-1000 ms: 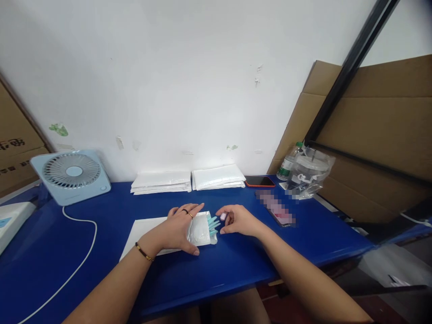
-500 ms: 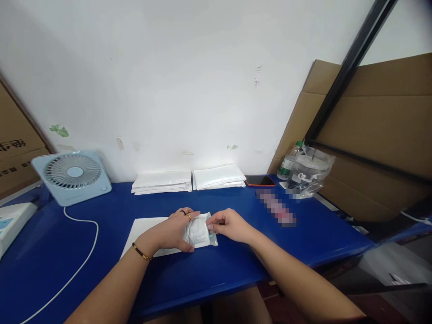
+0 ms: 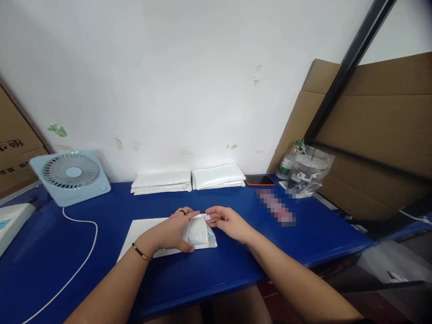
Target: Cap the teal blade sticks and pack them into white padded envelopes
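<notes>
A clear plastic package with white contents (image 3: 197, 235) lies on a larger flat white packet (image 3: 143, 227) on the blue table. Its clear right end shows a light-blue tint. My left hand (image 3: 173, 231) rests across the package, thumb spread from the fingers, covering its left part. At the package's upper right corner, my right hand (image 3: 227, 221) has its fingers stretched out, with the thumb lower and apart from the fingertips. A small pale pinkish patch (image 3: 207, 217) shows at those fingertips; I cannot tell what it is.
Two stacks of white packets (image 3: 161, 181) (image 3: 218, 176) stand against the wall. To their right are a phone (image 3: 259, 180), a blurred-out item (image 3: 276, 207), a bottle (image 3: 288, 163) and a bagged cup (image 3: 308, 171). A light-blue fan (image 3: 72, 176) with a white cable (image 3: 96, 234) occupies the left.
My right hand has moved up from the package's right end to its upper right corner, and its fingers have straightened. More of the clear end is visible. My left hand has stayed put.
</notes>
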The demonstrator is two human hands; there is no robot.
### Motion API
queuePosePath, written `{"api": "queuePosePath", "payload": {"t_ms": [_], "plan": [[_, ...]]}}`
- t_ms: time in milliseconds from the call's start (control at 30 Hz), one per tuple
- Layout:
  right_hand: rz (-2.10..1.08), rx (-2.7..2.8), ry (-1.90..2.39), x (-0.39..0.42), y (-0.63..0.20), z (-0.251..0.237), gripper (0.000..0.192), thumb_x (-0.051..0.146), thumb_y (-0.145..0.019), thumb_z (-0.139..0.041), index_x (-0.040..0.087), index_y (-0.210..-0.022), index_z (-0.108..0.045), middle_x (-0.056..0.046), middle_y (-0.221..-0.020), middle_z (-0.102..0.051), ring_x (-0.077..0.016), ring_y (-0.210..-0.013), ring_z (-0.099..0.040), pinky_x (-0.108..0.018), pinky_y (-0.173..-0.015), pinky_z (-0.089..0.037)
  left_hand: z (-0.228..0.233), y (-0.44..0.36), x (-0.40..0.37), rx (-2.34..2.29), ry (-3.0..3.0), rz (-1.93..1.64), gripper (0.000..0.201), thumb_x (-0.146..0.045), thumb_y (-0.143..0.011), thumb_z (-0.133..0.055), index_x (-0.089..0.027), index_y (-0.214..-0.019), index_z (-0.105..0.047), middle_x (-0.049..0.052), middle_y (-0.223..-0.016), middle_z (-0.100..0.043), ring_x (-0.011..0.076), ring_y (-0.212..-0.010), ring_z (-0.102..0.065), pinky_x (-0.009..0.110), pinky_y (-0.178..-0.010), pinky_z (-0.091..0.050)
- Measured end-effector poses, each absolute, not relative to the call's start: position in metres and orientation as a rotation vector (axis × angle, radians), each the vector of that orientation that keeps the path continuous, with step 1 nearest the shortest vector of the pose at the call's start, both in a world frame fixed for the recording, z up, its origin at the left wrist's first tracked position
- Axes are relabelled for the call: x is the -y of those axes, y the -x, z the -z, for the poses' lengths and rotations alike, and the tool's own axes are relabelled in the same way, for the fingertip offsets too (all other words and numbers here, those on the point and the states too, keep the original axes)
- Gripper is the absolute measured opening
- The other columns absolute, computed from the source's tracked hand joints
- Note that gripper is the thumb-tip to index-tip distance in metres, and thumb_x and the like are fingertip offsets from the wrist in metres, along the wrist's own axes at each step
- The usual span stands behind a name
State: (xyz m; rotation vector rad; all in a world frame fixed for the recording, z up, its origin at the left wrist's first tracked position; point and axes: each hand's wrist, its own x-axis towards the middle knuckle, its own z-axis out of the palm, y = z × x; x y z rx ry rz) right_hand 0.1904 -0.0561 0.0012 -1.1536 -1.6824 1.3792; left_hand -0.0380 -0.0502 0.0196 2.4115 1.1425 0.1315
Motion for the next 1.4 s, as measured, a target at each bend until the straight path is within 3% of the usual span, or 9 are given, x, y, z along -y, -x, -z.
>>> {"api": "queuePosePath", "payload": {"t_ms": [200,367,567,700,900,1100,1233,1300,1400], "plan": [[-0.566,2.275,1.106,0.063,-0.206,-0.019,0.047,-0.003,-0.07,-0.043,0.023,-0.106,-0.061,-0.005,-0.11,-0.057,-0.0182,-0.102,-0.051,-0.038,-0.091,-0.041,-0.021,0.039,0.051,-1.105,-2.398,-0.153,0.098,-0.05,-0.054,-0.071,-0.026,-0.139,-0.029,0.009,-0.133,-0.039,0.03,-0.121,-0.038,0.039,-0.1,-0.035],[-0.245,2.652,0.942,0.066,-0.208,-0.027,0.025,0.005,-0.068,-0.056,0.019,-0.087,-0.064,-0.007,-0.113,-0.054,-0.0231,-0.106,-0.045,-0.038,-0.087,-0.038,-0.018,0.042,0.049,-1.088,-2.419,-0.185,0.099,-0.048,-0.053,-0.073,-0.023,-0.139,-0.03,0.011,-0.133,-0.039,0.0316,-0.124,-0.035,0.04,-0.102,-0.033],[-0.41,2.666,0.861,0.067,-0.21,-0.024,0.009,0.018,-0.077,-0.061,0.021,-0.083,-0.067,-0.002,-0.087,-0.063,-0.0163,-0.085,-0.054,-0.031,-0.081,-0.039,-0.017,0.043,0.048,-1.076,-2.388,-0.213,0.099,-0.048,-0.052,-0.073,-0.022,-0.138,-0.032,0.011,-0.134,-0.039,0.0315,-0.124,-0.036,0.04,-0.102,-0.032],[-0.59,2.597,0.78,0.064,-0.207,-0.019,0.009,0.021,-0.08,-0.06,0.019,-0.084,-0.068,-0.001,-0.085,-0.064,-0.0128,-0.08,-0.057,-0.024,-0.075,-0.042,-0.019,0.042,0.05,-1.086,-2.38,-0.204,0.097,-0.047,-0.052,-0.073,-0.023,-0.138,-0.033,0.011,-0.134,-0.038,0.0314,-0.123,-0.037,0.04,-0.101,-0.034],[-0.474,2.594,0.928,0.054,-0.2,-0.005,0.013,0.03,-0.077,-0.065,0.017,-0.078,-0.065,-0.001,-0.078,-0.061,-0.0122,-0.069,-0.056,-0.023,-0.067,-0.04,-0.02,0.042,0.05,-1.058,-2.388,-0.174,0.097,-0.048,-0.053,-0.073,-0.024,-0.138,-0.032,0.01,-0.132,-0.04,0.0307,-0.124,-0.036,0.039,-0.1,-0.035],[-0.389,2.65,0.807,0.06,-0.197,-0.006,0.01,0.02,-0.076,-0.061,0.018,-0.086,-0.063,-0.003,-0.089,-0.061,-0.0145,-0.081,-0.056,-0.027,-0.075,-0.041,-0.017,0.043,0.048,-1.076,-2.398,-0.173,0.1,-0.047,-0.052,-0.074,-0.024,-0.139,-0.031,0.009,-0.134,-0.039,0.0299,-0.125,-0.035,0.038,-0.101,-0.034],[-0.157,2.696,0.811,0.059,-0.211,-0.019,0.028,0.014,-0.067,-0.062,0.022,-0.094,-0.063,-0.006,-0.117,-0.054,-0.0264,-0.118,-0.04,-0.04,-0.093,-0.033,-0.02,0.043,0.049,-1.081,-2.392,-0.168,0.1,-0.048,-0.052,-0.074,-0.024,-0.139,-0.031,0.011,-0.136,-0.038,0.0306,-0.125,-0.036,0.038,-0.101,-0.034],[-0.018,2.737,0.774,0.059,-0.212,-0.024,0.018,0.015,-0.074,-0.057,0.021,-0.089,-0.063,-0.007,-0.117,-0.055,-0.0275,-0.126,-0.031,-0.043,-0.098,-0.028,-0.021,0.044,0.047,-1.044,-2.402,-0.15,0.096,-0.045,-0.055,-0.074,-0.025,-0.139,-0.031,0.011,-0.137,-0.038,0.0304,-0.126,-0.036,0.039,-0.102,-0.032],[0.062,2.828,0.633,0.065,-0.206,-0.029,0.015,0.017,-0.085,-0.046,0.018,-0.086,-0.061,-0.007,-0.105,-0.061,-0.022,-0.118,-0.042,-0.039,-0.098,-0.028,-0.025,0.045,0.046,-0.948,-2.489,-0.071,0.082,-0.033,-0.063,-0.07,-0.031,-0.137,-0.034,0.005,-0.14,-0.039,0.0288,-0.132,-0.028,0.047,-0.108,-0.019]]}}
